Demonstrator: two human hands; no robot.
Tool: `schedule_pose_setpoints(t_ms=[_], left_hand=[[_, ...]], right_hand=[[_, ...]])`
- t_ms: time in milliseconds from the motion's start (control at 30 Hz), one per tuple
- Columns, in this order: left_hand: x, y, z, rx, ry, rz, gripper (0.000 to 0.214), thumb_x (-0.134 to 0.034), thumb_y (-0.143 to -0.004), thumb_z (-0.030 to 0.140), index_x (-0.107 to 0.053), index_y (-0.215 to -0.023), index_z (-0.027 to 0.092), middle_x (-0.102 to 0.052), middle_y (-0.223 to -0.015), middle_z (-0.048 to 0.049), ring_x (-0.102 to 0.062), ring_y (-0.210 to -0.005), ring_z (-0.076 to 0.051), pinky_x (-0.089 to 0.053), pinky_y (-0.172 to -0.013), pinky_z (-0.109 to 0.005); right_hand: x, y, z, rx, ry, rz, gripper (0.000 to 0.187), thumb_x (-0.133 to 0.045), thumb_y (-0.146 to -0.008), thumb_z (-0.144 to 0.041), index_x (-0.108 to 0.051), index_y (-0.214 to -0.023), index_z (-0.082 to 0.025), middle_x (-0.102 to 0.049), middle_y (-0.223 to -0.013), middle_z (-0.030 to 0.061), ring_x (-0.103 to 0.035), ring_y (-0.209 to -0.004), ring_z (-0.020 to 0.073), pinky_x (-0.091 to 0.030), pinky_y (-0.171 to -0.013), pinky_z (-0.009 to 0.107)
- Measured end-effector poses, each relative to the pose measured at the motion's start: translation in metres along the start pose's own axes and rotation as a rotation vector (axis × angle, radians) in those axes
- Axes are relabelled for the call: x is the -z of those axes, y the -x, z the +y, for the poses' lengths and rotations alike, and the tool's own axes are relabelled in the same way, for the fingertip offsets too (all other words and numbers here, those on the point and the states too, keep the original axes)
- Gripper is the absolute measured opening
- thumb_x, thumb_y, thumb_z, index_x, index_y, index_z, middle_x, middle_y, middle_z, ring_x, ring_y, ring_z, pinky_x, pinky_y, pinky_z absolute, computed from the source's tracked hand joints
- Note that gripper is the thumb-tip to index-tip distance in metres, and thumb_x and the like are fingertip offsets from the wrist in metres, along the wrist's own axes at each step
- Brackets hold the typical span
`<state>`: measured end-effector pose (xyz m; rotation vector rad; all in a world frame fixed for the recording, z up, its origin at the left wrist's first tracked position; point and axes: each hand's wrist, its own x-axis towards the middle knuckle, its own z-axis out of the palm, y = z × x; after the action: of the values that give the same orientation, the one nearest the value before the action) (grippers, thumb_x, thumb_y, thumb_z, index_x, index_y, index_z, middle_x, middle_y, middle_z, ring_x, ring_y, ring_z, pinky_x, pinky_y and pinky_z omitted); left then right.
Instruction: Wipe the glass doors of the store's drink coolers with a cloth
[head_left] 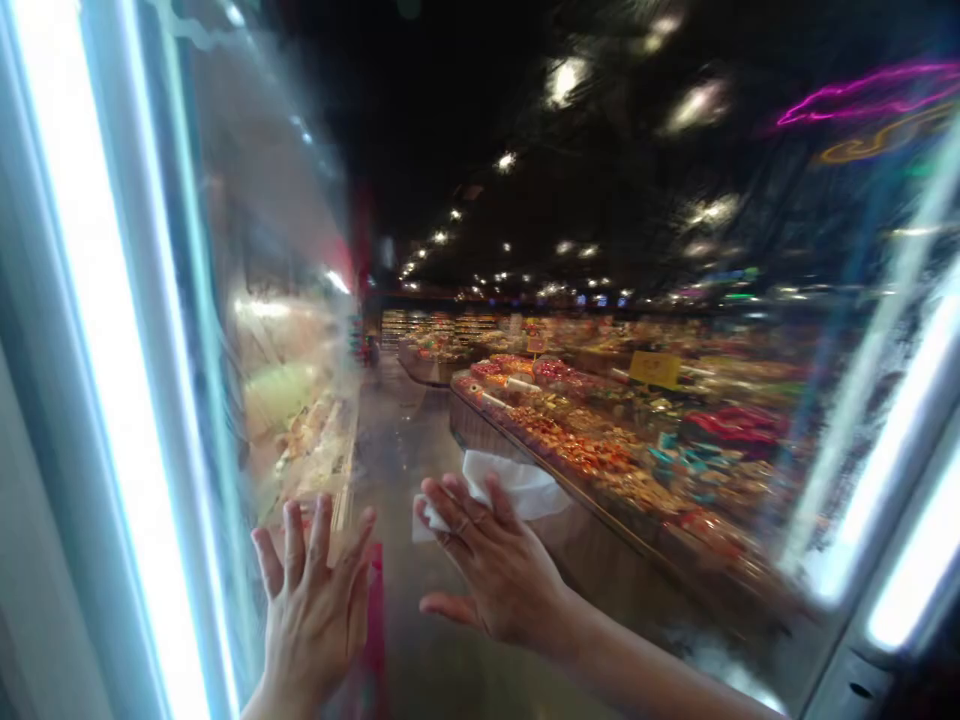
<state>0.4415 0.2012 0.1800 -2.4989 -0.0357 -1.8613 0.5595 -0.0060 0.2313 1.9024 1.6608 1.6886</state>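
A glass door (465,330) fills the view and mirrors a shop aisle. My left hand (311,600) lies open against the glass at the lower left, fingers spread and pointing up, holding nothing. To its right, my right hand (495,570) presses a white cloth (525,485) flat onto the glass. Its fingers are stretched over the cloth's lower left part, and the rest of the cloth sticks out above and to the right of the fingertips.
Bright light strips run along the door frame on the left (112,380) and on the right (907,500). The glass shows reflected food counters (600,440), ceiling lamps and a pink neon sign (862,95). The picture is blurred.
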Motion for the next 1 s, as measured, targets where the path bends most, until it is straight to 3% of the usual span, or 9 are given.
schedule_pose_setpoints(t_ms=[100, 267, 400, 567, 733, 900, 1000], left_hand=[[-0.004, -0.007, 0.009, -0.018, 0.003, -0.003, 0.078, -0.059, -0.096, 0.033, -0.018, -0.161, 0.043, -0.002, -0.174, 0.0041, 0.005, -0.161, -0.03, 0.008, -0.129, -0.059], [-0.013, -0.017, 0.029, -0.055, 0.036, -0.005, 0.072, -0.055, -0.098, 0.041, -0.019, -0.161, 0.043, -0.003, -0.174, 0.0042, 0.004, -0.161, -0.029, 0.01, -0.129, -0.058], [-0.024, -0.024, 0.049, -0.068, 0.076, -0.026, 0.07, -0.053, -0.099, 0.043, -0.019, -0.161, 0.044, -0.007, -0.174, 0.0044, 0.0, -0.161, -0.029, 0.009, -0.128, -0.06], [-0.042, -0.028, 0.081, -0.188, 0.12, -0.038, 0.068, -0.051, -0.1, 0.042, -0.021, -0.161, 0.042, -0.01, -0.173, 0.0046, -0.002, -0.161, -0.027, 0.008, -0.129, -0.057], [-0.07, -0.016, 0.114, -0.307, 0.152, -0.096, 0.064, -0.054, -0.098, 0.043, -0.032, -0.158, 0.038, -0.03, -0.168, 0.0015, -0.009, -0.161, -0.024, 0.004, -0.13, -0.055], [-0.091, -0.006, 0.14, -0.439, 0.132, -0.147, 0.061, -0.057, -0.096, 0.04, -0.04, -0.155, 0.035, -0.045, -0.161, -0.0003, -0.012, -0.16, -0.022, 0.002, -0.131, -0.053], [-0.098, -0.008, 0.152, -0.45, 0.115, -0.145, 0.06, -0.056, -0.096, 0.04, -0.042, -0.155, 0.035, -0.044, -0.161, -0.001, -0.013, -0.16, -0.023, 0.001, -0.131, -0.054]], right_hand=[[0.001, 0.01, 0.006, 0.084, -0.024, -0.002, 0.075, -0.044, -0.096, -0.075, -0.053, -0.148, -0.021, -0.026, -0.17, 0.0022, 0.003, -0.161, 0.0248, 0.011, -0.13, 0.055], [0.003, 0.034, 0.019, -0.153, 0.008, -0.014, 0.076, -0.057, -0.094, -0.066, -0.045, -0.155, -0.023, -0.027, -0.17, 0.0032, 0.003, -0.161, 0.0304, 0.009, -0.128, 0.063], [0.003, 0.064, 0.028, -0.017, -0.011, -0.075, 0.077, -0.052, -0.094, -0.072, -0.044, -0.155, -0.026, -0.029, -0.169, -0.0012, 0.001, -0.161, 0.0249, 0.012, -0.129, 0.056], [0.002, 0.111, 0.049, -0.25, 0.074, -0.057, 0.091, -0.06, -0.088, -0.073, -0.041, -0.156, -0.015, -0.039, -0.164, 0.0135, -0.007, -0.16, 0.0313, 0.005, -0.128, 0.062], [-0.009, 0.161, 0.059, -0.126, 0.039, -0.032, 0.088, -0.049, -0.09, -0.08, -0.048, -0.152, -0.018, -0.043, -0.162, 0.0095, -0.017, -0.159, 0.0264, -0.002, -0.131, 0.052], [-0.015, 0.199, 0.079, -0.404, 0.117, 0.001, 0.098, -0.052, -0.092, -0.071, -0.025, -0.161, -0.006, -0.027, -0.167, 0.0223, -0.016, -0.158, 0.0368, -0.017, -0.127, 0.063], [-0.019, 0.216, 0.077, -0.448, 0.095, -0.011, 0.101, -0.047, -0.094, -0.072, -0.017, -0.163, -0.004, -0.017, -0.17, 0.0235, -0.015, -0.158, 0.0385, -0.024, -0.124, 0.065]])
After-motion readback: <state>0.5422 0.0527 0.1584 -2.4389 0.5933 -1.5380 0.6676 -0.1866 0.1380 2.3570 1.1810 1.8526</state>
